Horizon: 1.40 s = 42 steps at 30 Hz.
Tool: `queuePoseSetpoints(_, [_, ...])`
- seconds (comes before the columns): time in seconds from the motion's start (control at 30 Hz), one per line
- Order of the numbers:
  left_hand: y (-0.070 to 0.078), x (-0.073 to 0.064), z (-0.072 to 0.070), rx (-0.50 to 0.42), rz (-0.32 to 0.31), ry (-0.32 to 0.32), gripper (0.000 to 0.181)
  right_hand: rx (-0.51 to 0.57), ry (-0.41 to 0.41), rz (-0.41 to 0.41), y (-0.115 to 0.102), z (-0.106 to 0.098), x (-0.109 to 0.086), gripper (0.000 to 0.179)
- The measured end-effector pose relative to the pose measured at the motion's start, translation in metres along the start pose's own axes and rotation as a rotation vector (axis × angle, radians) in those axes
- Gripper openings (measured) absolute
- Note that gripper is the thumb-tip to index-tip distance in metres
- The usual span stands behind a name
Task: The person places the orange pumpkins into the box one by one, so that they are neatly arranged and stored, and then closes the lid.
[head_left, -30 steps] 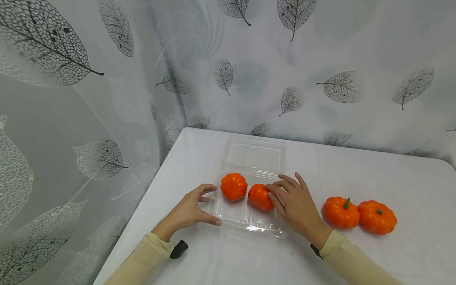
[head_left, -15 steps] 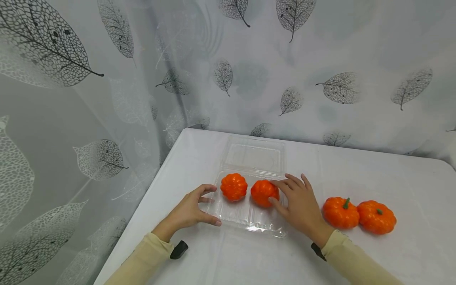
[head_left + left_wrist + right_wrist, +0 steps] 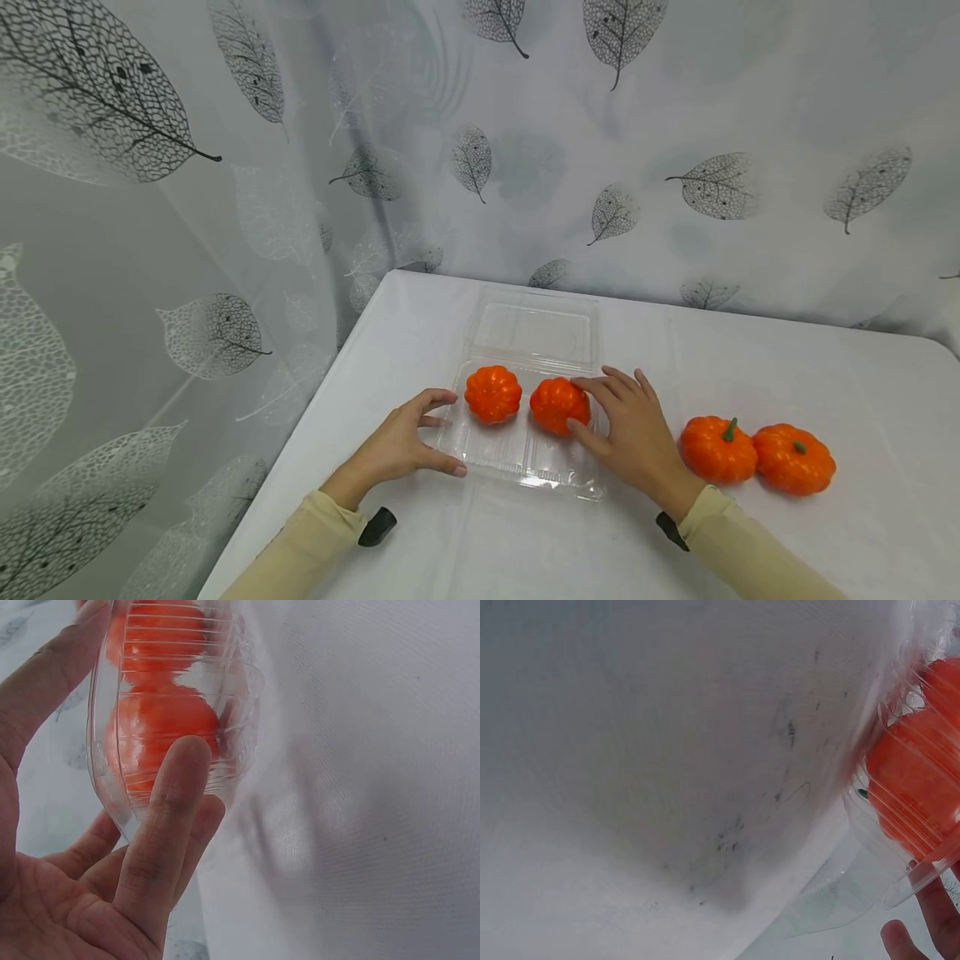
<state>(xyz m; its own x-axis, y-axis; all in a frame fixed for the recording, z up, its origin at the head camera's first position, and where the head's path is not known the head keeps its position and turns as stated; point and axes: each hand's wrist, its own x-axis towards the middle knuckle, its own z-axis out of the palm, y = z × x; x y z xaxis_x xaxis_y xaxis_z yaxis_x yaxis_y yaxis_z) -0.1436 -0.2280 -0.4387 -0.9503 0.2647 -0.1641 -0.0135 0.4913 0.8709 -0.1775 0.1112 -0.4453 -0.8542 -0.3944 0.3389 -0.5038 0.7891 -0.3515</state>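
Observation:
A clear plastic clamshell box lies with its lid folded back. In its base sit two small orange pumpkins. My left hand curves loosely around the box's left end, fingers and thumb spread apart. In the left wrist view, a fingertip lies against the box's ribbed side. My right hand holds the right-hand pumpkin between thumb and index finger, the other fingers raised. The left-hand pumpkin shows its ribbed face, no stem visible. In the right wrist view, fingers reach to the box's rim.
Two more orange pumpkins, a long-stemmed one and a short-stemmed one, stand side by side on the white table, right of my right hand. A leaf-patterned curtain hangs behind and to the left of the table.
The right-hand pumpkin has turned and shifted slightly up and right inside the box, with my right hand moving along. My left hand and the other pumpkins stay put.

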Motion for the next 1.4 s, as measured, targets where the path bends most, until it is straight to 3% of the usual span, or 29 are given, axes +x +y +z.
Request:
queuePoseSetpoints(0.5, [0.0,0.0,0.0,0.006,0.006,-0.001,0.098,-0.032,0.016,0.008,0.002,0.0,-0.003,0.065])
queuePoseSetpoints(0.93, [-0.001,0.0,0.0,0.006,0.008,0.001,0.096,0.013,0.139,0.017,0.004,-0.022,-0.02,0.066])
queuePoseSetpoints(1.07, [-0.001,0.0,0.0,0.008,0.007,0.0,0.095,0.041,0.141,0.041,0.008,-0.033,-0.031,0.079])
queuePoseSetpoints(1.4, [-0.002,0.001,0.002,0.018,-0.006,0.007,0.095,0.032,0.049,0.128,0.035,-0.07,-0.057,0.125])
